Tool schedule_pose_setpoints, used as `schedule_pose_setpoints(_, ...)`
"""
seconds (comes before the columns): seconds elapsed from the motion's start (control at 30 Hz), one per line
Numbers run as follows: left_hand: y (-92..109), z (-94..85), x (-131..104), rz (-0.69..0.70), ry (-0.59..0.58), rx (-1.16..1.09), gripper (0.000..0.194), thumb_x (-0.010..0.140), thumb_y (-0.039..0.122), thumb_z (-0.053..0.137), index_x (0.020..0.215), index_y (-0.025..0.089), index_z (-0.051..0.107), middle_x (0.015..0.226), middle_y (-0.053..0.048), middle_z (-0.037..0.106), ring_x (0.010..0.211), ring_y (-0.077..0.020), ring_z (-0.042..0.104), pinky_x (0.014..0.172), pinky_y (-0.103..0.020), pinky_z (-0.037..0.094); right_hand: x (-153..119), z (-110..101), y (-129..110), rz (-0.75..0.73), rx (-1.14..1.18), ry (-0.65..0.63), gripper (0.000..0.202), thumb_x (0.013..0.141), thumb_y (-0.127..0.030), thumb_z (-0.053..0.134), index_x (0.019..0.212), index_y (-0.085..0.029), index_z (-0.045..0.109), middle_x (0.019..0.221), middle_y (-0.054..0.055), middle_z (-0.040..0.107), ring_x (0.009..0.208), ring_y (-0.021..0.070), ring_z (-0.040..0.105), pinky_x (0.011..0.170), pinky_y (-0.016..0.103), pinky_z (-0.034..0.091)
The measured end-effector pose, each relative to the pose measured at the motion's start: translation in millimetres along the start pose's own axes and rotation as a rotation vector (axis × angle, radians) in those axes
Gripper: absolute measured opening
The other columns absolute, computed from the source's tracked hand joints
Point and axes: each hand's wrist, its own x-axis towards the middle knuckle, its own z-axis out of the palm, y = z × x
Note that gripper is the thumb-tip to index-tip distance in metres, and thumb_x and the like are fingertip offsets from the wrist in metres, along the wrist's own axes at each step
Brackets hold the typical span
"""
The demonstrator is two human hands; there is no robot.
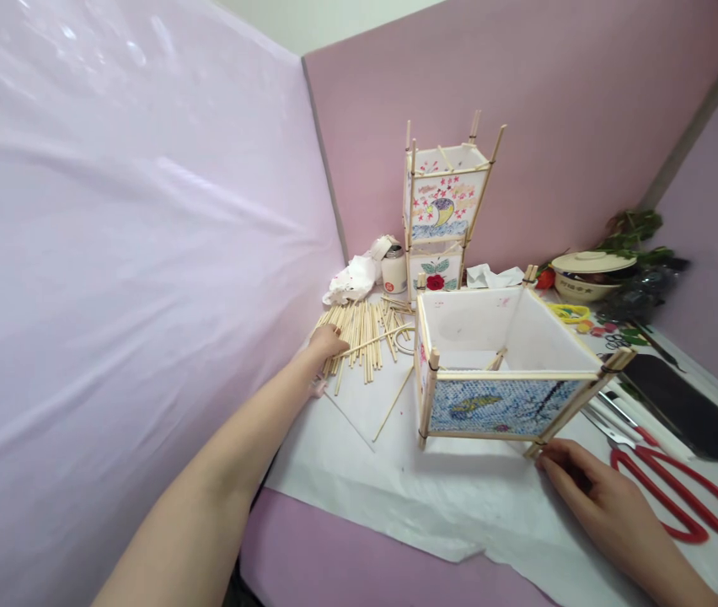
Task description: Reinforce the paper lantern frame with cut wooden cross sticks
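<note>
My left hand (329, 344) reaches to the left edge of a spread pile of thin wooden sticks (368, 333); its fingers are closed around something at the pile that I cannot make out. At right, my right hand (577, 480) pinches the lower front right corner of a box-shaped frame of sticks (504, 408) with white paper walls and a blue drawing on the front. The frame is open at the top. A taller two-tier lantern-like frame (444, 206) with painted panels stands behind it.
Red-handled scissors (681, 485) lie right of my right hand. A lidded bowl (590, 276), leaves and a black tray (688, 405) are at the right. A white jar (393, 270) and crumpled tissue (352, 280) stand behind the sticks. A single stick (393, 405) lies on white paper (390, 497).
</note>
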Motion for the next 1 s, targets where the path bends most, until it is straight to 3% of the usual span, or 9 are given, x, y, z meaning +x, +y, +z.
schedule_pose_setpoints(0.23, 4, 10.0, 6, 0.035, 0.051, 0.053, 0.037, 0.059, 0.014, 0.067, 0.095, 0.017, 0.062, 0.104, -0.012, 0.065, 0.092, -0.0239, 0.062, 0.066, -0.025, 0.042, 0, 1, 1, 0.006, -0.002, -0.013, 0.035, 0.081, -0.05, 0.05, 0.1, -0.024, 0.063, 0.096, 0.005, 0.072, 0.083, 0.0235, 0.068, 0.068, 0.028, 0.054)
schedule_pose_setpoints(0.4, 11, 16.3, -2, 0.073, 0.04, 0.032, 0.033, 0.064, 0.029, 0.069, 0.093, 0.017, 0.062, 0.096, -0.007, 0.067, 0.083, -0.0194, 0.062, 0.062, -0.023, 0.041, 0, 0, 4, 0.001, 0.004, -0.008, 0.034, 0.08, -0.05, 0.051, 0.097, -0.023, 0.064, 0.092, 0.004, 0.073, 0.081, 0.0228, 0.068, 0.066, 0.027, 0.054)
schedule_pose_setpoints(0.53, 14, 17.7, -4, 0.098, 0.03, 0.024, 0.042, 0.061, 0.042, 0.073, 0.093, 0.017, 0.063, 0.097, -0.007, 0.067, 0.083, -0.0189, 0.061, 0.062, -0.023, 0.04, 1, -1, 5, -0.001, -0.004, -0.025, 0.034, 0.08, -0.049, 0.051, 0.099, -0.023, 0.064, 0.094, 0.003, 0.072, 0.083, 0.0221, 0.068, 0.068, 0.026, 0.054)
schedule_pose_setpoints(0.8, 14, 20.2, -1, 0.114, 0.055, 0.042, 0.026, 0.066, 0.018, 0.066, 0.092, 0.016, 0.065, 0.095, -0.009, 0.067, 0.082, -0.0204, 0.062, 0.064, -0.026, 0.041, 2, 1, 7, -0.003, 0.004, -0.03, 0.035, 0.081, -0.05, 0.052, 0.099, -0.023, 0.063, 0.094, 0.004, 0.072, 0.084, 0.0232, 0.068, 0.068, 0.028, 0.055)
schedule_pose_setpoints(0.93, 22, 24.3, -3, 0.109, 0.046, 0.048, 0.012, 0.075, 0.017, 0.063, 0.085, 0.011, 0.066, 0.092, -0.013, 0.067, 0.086, -0.0227, 0.062, 0.073, -0.03, 0.045, 2, 0, 8, -0.004, 0.002, -0.03, 0.035, 0.081, -0.051, 0.051, 0.099, -0.023, 0.063, 0.093, 0.004, 0.072, 0.083, 0.0229, 0.068, 0.068, 0.028, 0.055)
schedule_pose_setpoints(1.0, 28, 27.8, -2, 0.087, 0.03, 0.04, 0.014, 0.08, 0.022, 0.064, 0.087, 0.01, 0.065, 0.093, -0.012, 0.066, 0.088, -0.0222, 0.062, 0.078, -0.034, 0.047, 2, 0, 7, 0.007, -0.002, -0.035, 0.035, 0.081, -0.051, 0.051, 0.099, -0.024, 0.062, 0.094, 0.004, 0.072, 0.083, 0.0227, 0.068, 0.068, 0.028, 0.055)
